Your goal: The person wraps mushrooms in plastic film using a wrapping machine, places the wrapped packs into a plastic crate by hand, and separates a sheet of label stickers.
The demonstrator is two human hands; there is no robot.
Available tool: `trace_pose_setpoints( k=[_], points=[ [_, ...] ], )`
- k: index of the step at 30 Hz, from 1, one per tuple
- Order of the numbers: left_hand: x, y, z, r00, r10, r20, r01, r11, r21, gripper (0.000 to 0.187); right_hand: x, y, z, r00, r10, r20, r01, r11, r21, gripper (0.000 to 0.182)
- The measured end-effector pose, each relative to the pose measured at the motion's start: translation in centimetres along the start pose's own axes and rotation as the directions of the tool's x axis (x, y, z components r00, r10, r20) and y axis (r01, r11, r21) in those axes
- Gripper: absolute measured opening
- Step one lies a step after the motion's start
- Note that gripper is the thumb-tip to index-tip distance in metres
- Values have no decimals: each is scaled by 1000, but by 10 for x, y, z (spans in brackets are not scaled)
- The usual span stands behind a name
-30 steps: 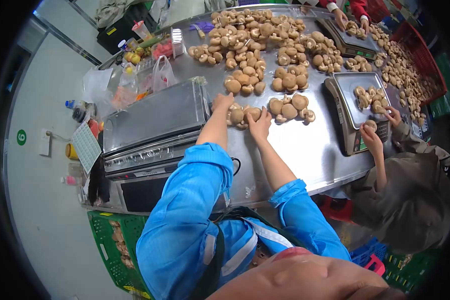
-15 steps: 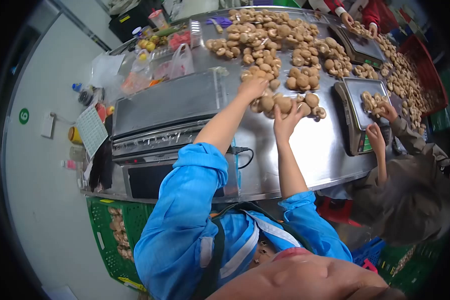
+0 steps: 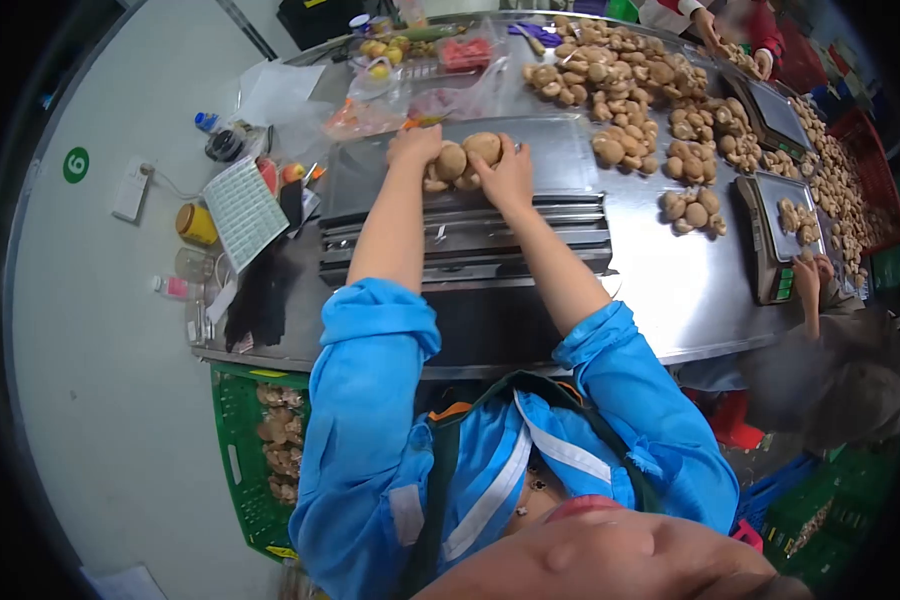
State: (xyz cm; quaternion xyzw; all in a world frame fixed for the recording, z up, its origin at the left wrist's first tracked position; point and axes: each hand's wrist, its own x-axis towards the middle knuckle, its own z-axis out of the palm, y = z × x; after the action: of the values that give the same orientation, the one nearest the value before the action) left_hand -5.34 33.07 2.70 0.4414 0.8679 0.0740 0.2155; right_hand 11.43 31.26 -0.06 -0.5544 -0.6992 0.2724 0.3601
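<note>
My left hand (image 3: 413, 147) and my right hand (image 3: 509, 172) press in from both sides on a small cluster of brown mushrooms (image 3: 465, 158). The cluster rests on the flat steel top of a wrapping machine (image 3: 560, 160) in front of me. Both arms are stretched out in blue sleeves. Small heaps of mushrooms (image 3: 692, 206) lie on the steel table (image 3: 670, 280) to the right of the machine, with a larger spread (image 3: 610, 65) farther back.
Two scales (image 3: 778, 240) stand on the table's right side, where another person's hand (image 3: 808, 272) rests by one. Bottles, a calculator-like pad (image 3: 240, 208), bags and fruit clutter the left end. A green crate (image 3: 260, 450) of mushrooms sits below the table's near edge.
Both hands gathered a cluster of mushrooms from the table and carried it left onto the machine's top. My view swung left with them.
</note>
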Motion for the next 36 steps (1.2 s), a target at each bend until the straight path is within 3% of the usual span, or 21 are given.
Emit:
trace_pose_setpoints(
  k=[3,6,7,8,10,12,14,15,18,20,22,23,24,26,27,28,29,30,32,34,36],
  points=[
    [-16,-10,-20,985,-101,-139,97,995,-35,70,-3,-8,16,998,1,67,0,1000,-26,68],
    [-34,-23,-41,936,114,-334,-106,993,44,62,-4,-6,-6,989,-48,143,52,998,-28,81],
    [-37,-39,-47,779,408,-476,-442,896,44,52,-4,10,-15,976,-177,125,176,984,21,76],
    [-41,-56,-55,509,616,-601,-718,689,98,43,-14,6,-37,965,-186,183,164,978,126,64],
    [-75,-103,-81,487,852,-192,-869,495,-8,35,-20,16,-80,904,-205,374,201,978,51,36],
    [-78,-161,-76,341,921,191,-880,240,411,33,-13,47,-114,747,-339,571,508,846,-162,32],
    [-84,-196,-76,240,932,270,-878,90,471,42,-10,38,-137,547,-392,740,781,557,-282,39],
    [-85,-204,-74,141,922,361,-854,-71,515,52,-9,51,-133,462,-454,762,844,490,-220,42],
    [-68,-206,-44,18,962,274,-807,-148,572,52,-9,51,-114,299,-551,779,935,333,-123,43],
    [-67,-204,-26,13,978,206,-834,-103,541,40,-11,44,-101,338,-603,723,915,392,-101,39],
    [-75,-208,-11,276,961,-27,-884,265,385,24,-26,54,-84,516,-705,487,802,598,15,20],
    [-85,-211,-3,390,866,-313,-891,441,107,14,-43,54,-91,728,-451,516,483,872,81,14],
    [-109,-206,-17,542,764,-350,-809,587,28,9,-55,42,-101,815,-139,562,79,988,130,16],
    [-126,-189,-44,671,544,-504,-740,529,-415,14,-37,27,-118,886,-257,386,-109,694,711,26],
    [-129,-181,-76,735,556,-388,-564,185,-805,16,-24,0,-128,945,-261,199,-7,591,807,25],
    [-117,-160,-98,789,465,-402,-460,13,-888,18,-3,-33,-134,972,-235,9,109,484,868,26],
    [-105,-139,-119,833,370,-412,-369,-183,-911,19,16,-61,-130,934,-275,-228,356,665,657,25],
    [-86,-103,-123,830,111,-546,-534,-123,-837,20,42,-61,-112,920,-262,-292,386,732,561,23],
    [-10,-78,-98,808,111,-579,-571,-100,-815,18,96,-35,-59,952,-137,-272,272,788,553,21],
    [85,-100,-28,781,276,-560,-573,672,-469,17,111,3,-12,922,-386,23,372,902,218,19],
    [100,-111,34,677,542,-497,-709,661,-244,21,95,40,20,858,-423,293,451,892,-33,19]
  ],
)
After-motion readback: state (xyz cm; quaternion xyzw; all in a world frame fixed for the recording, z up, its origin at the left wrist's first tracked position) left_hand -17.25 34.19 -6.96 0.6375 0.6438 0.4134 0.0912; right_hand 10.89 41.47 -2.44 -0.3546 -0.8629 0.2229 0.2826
